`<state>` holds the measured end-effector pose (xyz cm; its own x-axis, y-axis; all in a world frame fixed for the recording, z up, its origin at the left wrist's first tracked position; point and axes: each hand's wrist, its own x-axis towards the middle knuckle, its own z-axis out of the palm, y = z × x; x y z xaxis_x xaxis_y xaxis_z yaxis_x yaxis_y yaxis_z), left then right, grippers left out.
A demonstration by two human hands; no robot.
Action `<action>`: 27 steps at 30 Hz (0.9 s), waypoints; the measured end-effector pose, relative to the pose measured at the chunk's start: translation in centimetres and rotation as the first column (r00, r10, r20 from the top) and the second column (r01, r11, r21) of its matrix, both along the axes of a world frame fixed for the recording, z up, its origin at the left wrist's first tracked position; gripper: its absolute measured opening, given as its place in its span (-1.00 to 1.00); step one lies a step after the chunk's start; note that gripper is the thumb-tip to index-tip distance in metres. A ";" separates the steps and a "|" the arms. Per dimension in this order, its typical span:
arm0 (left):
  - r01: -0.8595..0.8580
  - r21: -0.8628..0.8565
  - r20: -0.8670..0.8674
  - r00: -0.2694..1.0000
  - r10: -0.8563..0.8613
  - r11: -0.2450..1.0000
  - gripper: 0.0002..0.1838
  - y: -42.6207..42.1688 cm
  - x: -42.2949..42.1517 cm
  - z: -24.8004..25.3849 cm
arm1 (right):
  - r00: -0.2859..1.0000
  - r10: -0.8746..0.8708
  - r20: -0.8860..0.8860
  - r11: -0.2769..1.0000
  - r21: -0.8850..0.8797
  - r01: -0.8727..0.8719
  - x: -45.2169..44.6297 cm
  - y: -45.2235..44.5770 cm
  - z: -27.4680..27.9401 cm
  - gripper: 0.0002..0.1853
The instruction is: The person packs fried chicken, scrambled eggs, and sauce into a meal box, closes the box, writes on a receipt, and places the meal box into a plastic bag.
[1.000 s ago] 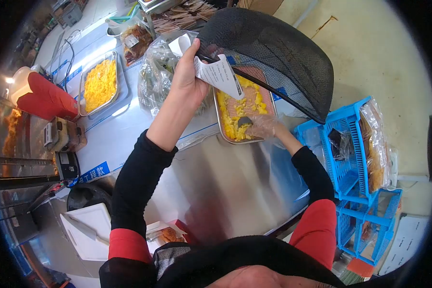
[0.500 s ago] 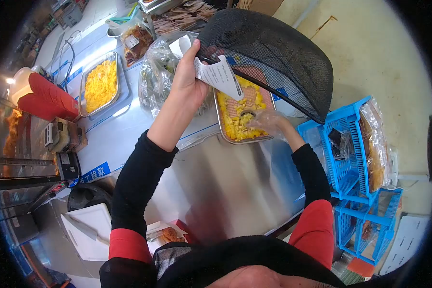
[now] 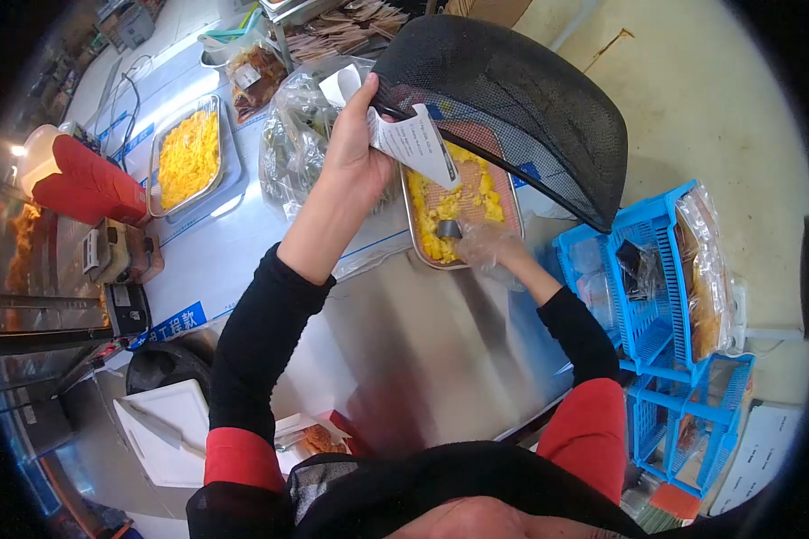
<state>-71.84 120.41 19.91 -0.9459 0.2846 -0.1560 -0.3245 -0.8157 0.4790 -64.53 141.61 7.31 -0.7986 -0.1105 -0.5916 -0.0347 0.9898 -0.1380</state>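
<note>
your left hand (image 3: 355, 148) is grasping the rim of a rounded black mesh cover (image 3: 521, 99), its thumb also pinning a curled white printed paper slip (image 3: 413, 144). the cover is tilting up over a shallow rectangular metal tray with a pinkish base (image 3: 510, 205), which is sitting on the worktop in front of you. your right hand (image 3: 494, 244), wearing a clear plastic glove, is gripping a small dark grey scoop (image 3: 448, 229) and is dipping it among crumbly yellow food (image 3: 488, 198) near the tray's closer end. the long shiny steel worktop (image 3: 368, 341) is lying bare nearest you, while white film with blue lettering (image 3: 243, 216) is covering its farther and left parts. another metal tray heaped with yellow food (image 3: 217, 162) is standing there, beside a bright red folded carton (image 3: 90, 184). stacked blue plastic baskets (image 3: 647, 314) are standing at your right, before a pale cream surface (image 3: 701, 126). a white cutting board (image 3: 148, 463) is lying lower left, bearing a knife (image 3: 157, 427).
</note>
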 end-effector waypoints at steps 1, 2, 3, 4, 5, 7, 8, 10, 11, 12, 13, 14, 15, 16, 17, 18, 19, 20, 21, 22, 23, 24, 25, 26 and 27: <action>0.003 0.004 -0.017 1.000 -0.003 1.000 -0.69 0.0 -0.1 -0.2 | 1.000 -0.003 0.001 1.000 0.000 0.003 -0.1 -0.1 0.4 -0.41; 0.005 0.007 -0.035 0.999 -0.005 1.000 -0.69 0.0 -0.2 -0.3 | 0.999 0.034 -0.009 0.999 -0.011 -0.034 -0.3 -0.2 0.8 -0.46; 0.004 0.007 -0.036 0.999 -0.004 1.000 -0.69 0.0 -0.4 -0.4 | 0.997 0.072 -0.021 0.997 -0.022 -0.073 -0.5 -0.4 1.1 -0.50; 0.016 0.008 -0.048 0.999 -0.016 1.000 -0.70 0.0 -0.5 -0.5 | 0.997 0.074 -0.022 0.997 -0.025 -0.075 -0.4 -0.9 1.5 -0.50; 0.029 0.008 -0.058 0.998 -0.028 1.000 -0.70 0.0 -0.5 -0.6 | 0.993 0.077 -0.094 0.997 -0.001 -0.077 0.0 -1.5 2.0 -0.52; 0.025 0.009 -0.051 0.998 -0.024 1.000 -0.70 0.1 -0.3 -0.5 | 0.983 0.079 -0.163 0.997 0.022 -0.077 0.1 -1.7 1.7 -0.54; 0.022 0.013 -0.044 0.999 -0.021 1.000 -0.70 0.3 0.0 -0.2 | 0.977 0.097 -0.191 0.995 0.038 -0.092 0.1 -1.6 1.1 -0.54; 0.004 -0.005 -0.028 1.000 -0.004 1.000 -0.69 0.6 0.4 0.3 | 0.969 0.115 -0.219 0.993 0.055 -0.105 0.0 -1.3 0.9 -0.54; -0.017 -0.024 -0.015 1.000 0.016 1.000 -0.69 0.6 0.5 0.4 | 0.972 0.118 -0.203 0.993 0.031 -0.114 0.0 -1.1 1.3 -0.53; -0.017 -0.025 -0.016 1.000 0.017 1.000 -0.69 0.6 0.4 0.3 | 0.975 0.123 -0.188 0.992 0.006 -0.124 0.0 -0.7 1.5 -0.51; -0.004 0.004 -0.029 1.000 0.004 1.000 -0.68 0.6 0.2 0.0 | 0.974 0.124 -0.190 0.992 0.005 -0.125 -0.3 0.0 0.6 -0.51; 0.010 0.032 -0.041 0.999 -0.008 0.999 -0.68 0.5 0.2 0.1 | 0.971 0.133 -0.197 0.990 -0.008 -0.138 -0.6 0.9 -0.7 -0.48; 0.010 0.032 -0.042 0.999 -0.009 0.999 -0.68 0.5 0.2 0.1 | 0.969 0.143 -0.204 0.988 -0.021 -0.150 -0.9 1.8 -1.9 -0.45; 0.004 0.023 -0.028 1.000 -0.004 1.000 -0.68 0.6 0.3 0.3 | 0.968 0.142 -0.206 0.989 -0.021 -0.149 -1.0 2.1 -1.4 -0.45; 0.000 0.013 -0.013 1.000 0.001 1.000 -0.69 0.6 0.4 0.4 | 0.991 0.011 -0.133 0.998 -0.066 -0.020 -1.1 2.1 -0.2 -0.41; 0.002 0.011 -0.014 1.000 -0.002 1.000 -0.69 0.6 0.3 0.4 | 0.991 -0.120 -0.053 0.988 -0.102 0.114 -1.0 2.3 0.7 -0.36; -0.006 -0.008 -0.013 1.000 0.005 1.000 -0.68 0.6 0.2 0.3 | 0.991 -0.124 -0.054 0.988 -0.104 0.117 -0.9 3.0 1.0 -0.36; -0.012 -0.027 -0.012 1.000 0.011 1.000 -0.68 0.6 0.2 0.4 | 0.991 -0.130 -0.043 0.986 -0.114 0.125 -0.7 3.3 1.9 -0.37; -0.006 -0.030 -0.012 1.000 0.005 1.000 -0.68 0.6 0.1 0.4 | 0.991 -0.133 -0.031 0.981 -0.149 0.127 -0.3 3.5 2.8 -0.38; -0.016 -0.053 -0.014 1.000 0.015 0.998 -0.67 0.6 0.2 0.6 | 0.993 -0.119 -0.007 0.951 -0.287 0.112 0.2 2.9 5.0 -0.39; -0.025 -0.077 -0.015 1.000 0.024 0.997 -0.66 0.6 0.1 0.7 | 0.996 -0.087 0.028 0.898 -0.431 0.090 0.7 1.7 8.0 -0.40; -0.015 -0.083 -0.010 1.000 0.014 0.996 -0.66 0.5 -0.3 0.7 | 0.997 -0.049 0.065 0.828 -0.556 0.077 1.8 0.5 11.0 -0.41; -0.021 -0.120 -0.036 0.999 0.016 0.993 -0.66 0.3 -0.6 0.5 | 0.997 -0.011 0.071 0.804 -0.592 0.051 3.4 -0.5 13.9 -0.42; -0.024 -0.159 -0.048 0.999 0.017 0.987 -0.65 0.2 -0.6 0.2 | 0.997 0.019 0.079 0.796 -0.604 0.033 5.3 -1.3 16.2 -0.43; -0.008 -0.150 -0.003 1.000 0.007 0.989 -0.70 0.3 -0.6 0.6 | 0.997 0.052 0.065 0.821 -0.572 -0.005 7.1 -2.0 17.8 -0.40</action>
